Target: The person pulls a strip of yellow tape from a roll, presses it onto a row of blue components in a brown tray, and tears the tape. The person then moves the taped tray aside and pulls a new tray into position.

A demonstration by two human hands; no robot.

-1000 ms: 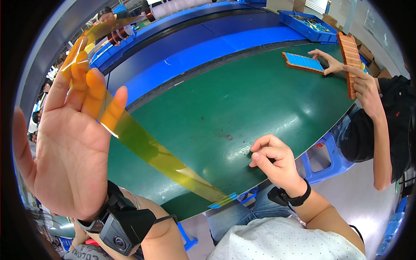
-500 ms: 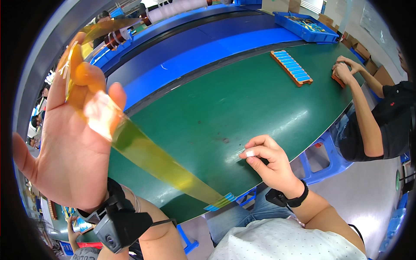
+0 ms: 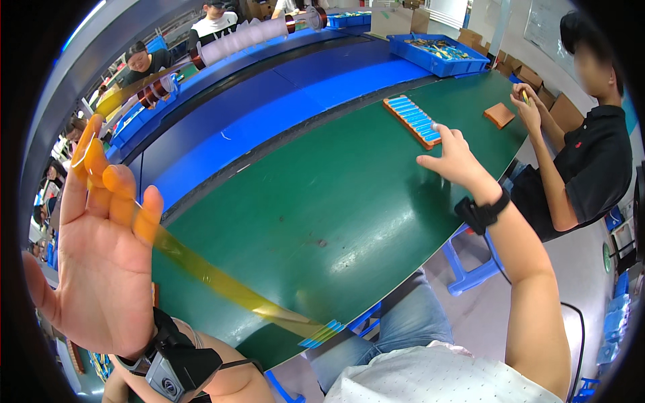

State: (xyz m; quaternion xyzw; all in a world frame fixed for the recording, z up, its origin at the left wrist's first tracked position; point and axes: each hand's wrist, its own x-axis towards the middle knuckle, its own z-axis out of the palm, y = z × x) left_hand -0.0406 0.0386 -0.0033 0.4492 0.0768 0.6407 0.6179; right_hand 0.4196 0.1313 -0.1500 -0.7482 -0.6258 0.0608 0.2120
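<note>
My left hand is raised at the left, palm up, fingers stretched out. A see-through amber tape passes over its fingers and colours them orange. From there the tape slopes down to the near table edge, where several short blue strips sit at its end. My right hand is stretched over the table, thumb and index finger apart. Its index fingertip has a white covering and is at the near right side of an orange-brown tray with a row of blue pieces. Whether it touches a piece is unclear.
Reels of amber tape hang on a bar at the upper left. Beyond the green table runs a blue surface. A filled blue bin stands at the far right. A co-worker sits at the right near a brown block.
My right hand has moved up and right from the near table area to the tray, opening its pinch. My left hand has lowered slightly. The co-worker's hands have left the brown block.
</note>
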